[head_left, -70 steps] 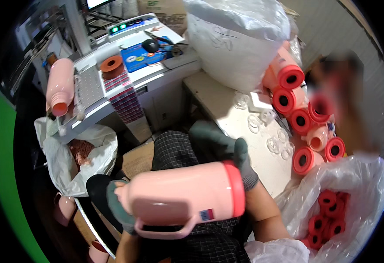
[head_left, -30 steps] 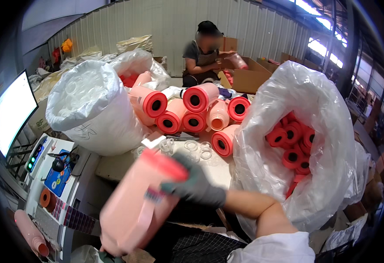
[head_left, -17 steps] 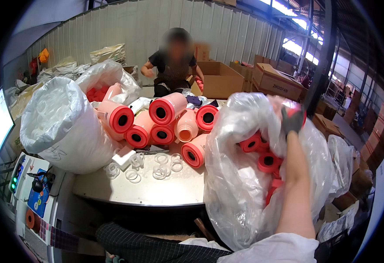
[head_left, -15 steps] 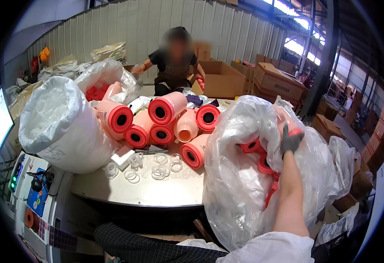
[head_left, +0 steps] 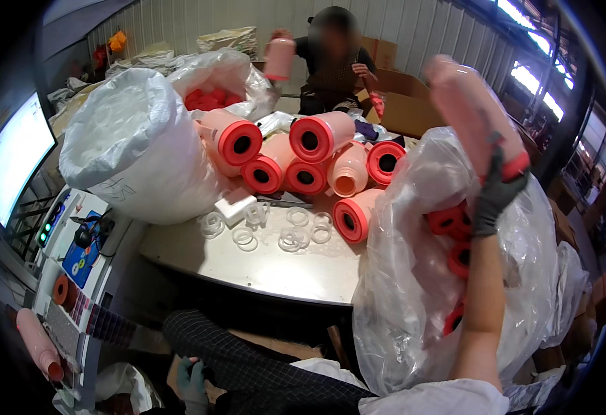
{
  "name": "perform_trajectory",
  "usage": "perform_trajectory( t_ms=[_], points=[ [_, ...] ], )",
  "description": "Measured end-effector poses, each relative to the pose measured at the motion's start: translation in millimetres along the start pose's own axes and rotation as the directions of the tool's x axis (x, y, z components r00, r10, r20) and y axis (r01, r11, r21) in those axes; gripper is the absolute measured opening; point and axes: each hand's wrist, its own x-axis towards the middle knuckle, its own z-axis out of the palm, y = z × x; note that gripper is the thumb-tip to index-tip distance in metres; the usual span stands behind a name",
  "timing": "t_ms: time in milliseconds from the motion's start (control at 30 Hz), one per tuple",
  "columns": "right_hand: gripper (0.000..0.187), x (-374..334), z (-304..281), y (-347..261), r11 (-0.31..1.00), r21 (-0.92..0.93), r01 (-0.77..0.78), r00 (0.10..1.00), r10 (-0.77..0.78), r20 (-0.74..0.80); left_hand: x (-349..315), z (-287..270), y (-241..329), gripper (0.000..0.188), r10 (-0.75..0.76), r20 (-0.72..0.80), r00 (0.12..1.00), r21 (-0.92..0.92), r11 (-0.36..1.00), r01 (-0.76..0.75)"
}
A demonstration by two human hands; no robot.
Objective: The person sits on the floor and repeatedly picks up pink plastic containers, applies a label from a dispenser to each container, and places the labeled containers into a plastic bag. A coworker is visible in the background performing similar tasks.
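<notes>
My right hand (head_left: pixel 500 197), in a dark grey glove, grips a pink bottle (head_left: pixel 472 111) near its red end. The bottle is tilted above a large clear plastic bag (head_left: pixel 393 277), in which several red bottle ends (head_left: pixel 459 259) show. Low at the left, beside my dark checked trouser leg, my gloved left hand (head_left: pixel 192 384) has its fingers a little apart, with nothing visible in them. Several pink bottles (head_left: pixel 320 135) with red ends lie piled on the white table (head_left: pixel 282 277). Loose translucent rings (head_left: pixel 292 238) and a small white block (head_left: pixel 236 206) are in front of them.
A white sack (head_left: pixel 144 166) stands at the table's left, near a lit screen (head_left: pixel 19 162). Another pink bottle (head_left: pixel 39 344) lies at the lower left. Across the table, a person (head_left: pixel 334 62) holds up a pink bottle, near cardboard boxes (head_left: pixel 403 104).
My right hand has lifted the pink bottle up out of the bag's mouth. More of my left hand shows. The person opposite has raised a bottle. The whole view has shifted.
</notes>
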Motion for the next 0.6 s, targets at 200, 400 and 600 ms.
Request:
perform_trajectory(
  t_ms=[200, 400, 600],
  points=[
    [0.083, -93, 150, -21, 0.961, -0.227, 0.159, 0.974, -0.115, 0.194, -23, -5, 11, 0.018, 0.017, 0.049, 0.999, 0.083, 0.996, -0.021],
    [0.094, -191, 195, 16, 0.872, -0.489, 0.014, 0.937, 0.159, 0.310, -30, -53, 8, 0.022, -0.070, -0.022, 0.997, 0.119, 0.990, 0.072],
    [0.078, -169, 24, 10, 0.837, -0.109, -0.536, 0.762, 0.535, 0.366, 22, -61, -5, 0.027, 0.035, -0.070, 0.997, 0.179, 0.984, -0.022]
  ],
)
